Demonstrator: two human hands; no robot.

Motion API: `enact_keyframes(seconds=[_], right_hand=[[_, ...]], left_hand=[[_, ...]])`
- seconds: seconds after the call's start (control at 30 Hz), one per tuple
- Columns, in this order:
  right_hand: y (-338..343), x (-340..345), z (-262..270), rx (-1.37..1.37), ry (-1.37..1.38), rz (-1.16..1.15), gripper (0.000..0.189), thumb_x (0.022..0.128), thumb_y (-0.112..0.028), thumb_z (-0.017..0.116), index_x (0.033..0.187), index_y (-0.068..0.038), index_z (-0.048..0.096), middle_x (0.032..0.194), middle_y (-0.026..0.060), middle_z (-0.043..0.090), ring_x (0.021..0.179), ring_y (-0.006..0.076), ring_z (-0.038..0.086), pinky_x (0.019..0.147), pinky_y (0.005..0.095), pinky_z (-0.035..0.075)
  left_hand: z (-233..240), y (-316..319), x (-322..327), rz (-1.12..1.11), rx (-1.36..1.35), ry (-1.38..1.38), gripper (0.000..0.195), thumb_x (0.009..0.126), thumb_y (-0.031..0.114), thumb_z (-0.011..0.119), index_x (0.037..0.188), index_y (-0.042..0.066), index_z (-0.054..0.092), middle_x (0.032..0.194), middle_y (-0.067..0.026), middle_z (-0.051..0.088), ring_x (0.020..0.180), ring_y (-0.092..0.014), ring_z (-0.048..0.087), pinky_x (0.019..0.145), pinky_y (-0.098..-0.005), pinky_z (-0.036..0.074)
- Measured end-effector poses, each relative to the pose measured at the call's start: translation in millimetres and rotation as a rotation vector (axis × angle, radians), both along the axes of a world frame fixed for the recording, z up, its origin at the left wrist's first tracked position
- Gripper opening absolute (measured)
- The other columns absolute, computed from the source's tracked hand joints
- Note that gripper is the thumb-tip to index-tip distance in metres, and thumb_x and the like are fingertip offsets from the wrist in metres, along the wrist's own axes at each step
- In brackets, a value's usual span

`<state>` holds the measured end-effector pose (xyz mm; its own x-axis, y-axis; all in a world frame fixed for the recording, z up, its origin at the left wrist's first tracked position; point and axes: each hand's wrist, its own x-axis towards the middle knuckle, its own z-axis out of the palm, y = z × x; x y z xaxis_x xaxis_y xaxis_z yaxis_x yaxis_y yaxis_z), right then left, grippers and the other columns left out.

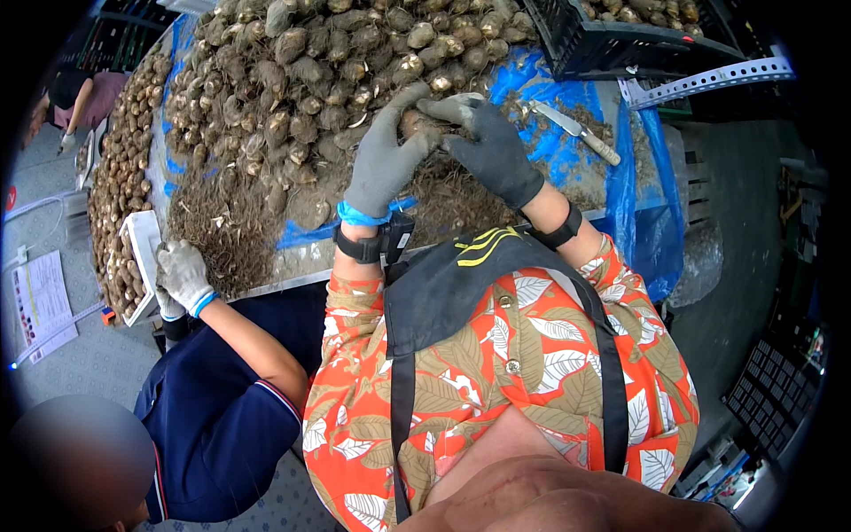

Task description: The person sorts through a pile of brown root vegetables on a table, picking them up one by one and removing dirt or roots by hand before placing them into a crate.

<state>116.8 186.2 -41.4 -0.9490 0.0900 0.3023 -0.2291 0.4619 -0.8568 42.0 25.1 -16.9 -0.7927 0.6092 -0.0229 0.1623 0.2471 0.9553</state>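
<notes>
A brown, hairy root, seemingly a taro corm (420, 124), is held between my two gloved hands above the table's near side. My left hand (385, 163), in a grey work glove, grips it from the left with thumb and fingers around it. From the right, my right hand (495, 149) in a darker grey glove closes on the same corm and hides part of it. Beyond them spreads a large pile of similar corms (312, 86). Loose root fibres (449, 193) lie below my hands. A knife (575, 130) with a light handle rests on the blue sheeting to the right.
At left, a co-worker's gloved hand (186, 272) is beside a white board edge (141, 266) and a heap of fibres (229, 233). Smaller corms (126, 159) fill the far left. A black crate (638, 50) and a perforated metal strip (718, 80) stand at upper right.
</notes>
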Motion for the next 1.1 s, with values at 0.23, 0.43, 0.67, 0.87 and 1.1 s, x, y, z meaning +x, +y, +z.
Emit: enact_keyframes(seconds=[0.23, 0.43, 0.67, 0.87, 1.1], right_hand=[[-13.2, 2.7, 14.9, -0.226, -0.195, -0.052, 0.068, 0.076, -0.018, 0.067, 0.135, 0.004, 0.043, 0.124, 0.0239, 0.055, 0.118, 0.0302, 0.053, 0.098, 0.0381, 0.043], [-19.1, -1.4, 3.1, -0.224, -0.276, -0.031, 0.075, 0.077, -0.02, 0.069, 0.14, 0.003, 0.035, 0.126, 0.025, 0.054, 0.12, 0.0299, 0.053, 0.098, 0.0358, 0.042], [-20.3, 0.7, 0.8, -0.262, -0.337, 0.005, 0.076, 0.077, -0.02, 0.07, 0.141, 0.0, 0.035, 0.123, 0.0205, 0.058, 0.114, 0.0266, 0.058, 0.095, 0.0335, 0.045], [-12.0, 5.8, 5.3, -0.305, -0.262, 0.019, 0.074, 0.077, -0.019, 0.071, 0.141, -0.006, 0.037, 0.117, 0.0178, 0.061, 0.107, 0.0267, 0.061, 0.09, 0.035, 0.047], [-19.2, 7.9, 34.3, 0.084, -0.395, 0.075, 0.066, 0.071, -0.01, 0.071, 0.133, -0.001, 0.049, 0.127, 0.0179, 0.057, 0.117, 0.0302, 0.056, 0.098, 0.0371, 0.043]], left_hand=[[-5.9, 11.8, 13.6, 0.193, 0.376, -0.304, 0.031, 0.087, 0.004, 0.057, 0.117, -0.003, 0.051, 0.111, -0.0129, 0.06, 0.099, -0.016, 0.059, 0.085, -0.0277, 0.05], [-18.5, 16.6, 12.9, 0.321, 0.313, -0.15, 0.018, 0.092, 0.007, 0.051, 0.105, -0.002, 0.059, 0.102, -0.0084, 0.063, 0.09, -0.013, 0.058, 0.081, -0.0268, 0.048], [-15.6, 12.1, 9.8, 0.447, 0.182, -0.078, 0.022, 0.095, 0.012, 0.048, 0.105, -0.001, 0.062, 0.099, -0.0057, 0.063, 0.09, -0.012, 0.056, 0.079, -0.0266, 0.046], [-11.5, 8.0, 17.4, 0.233, 0.22, 0.088, 0.019, 0.087, 0.005, 0.058, 0.105, 0.001, 0.064, 0.093, -0.0069, 0.065, 0.086, -0.014, 0.06, 0.076, -0.0269, 0.048], [-6.5, 3.1, 7.5, 0.295, 0.231, -0.118, 0.014, 0.088, 0.003, 0.06, 0.101, 0.0, 0.065, 0.098, -0.0059, 0.066, 0.089, -0.011, 0.06, 0.078, -0.0237, 0.048]])
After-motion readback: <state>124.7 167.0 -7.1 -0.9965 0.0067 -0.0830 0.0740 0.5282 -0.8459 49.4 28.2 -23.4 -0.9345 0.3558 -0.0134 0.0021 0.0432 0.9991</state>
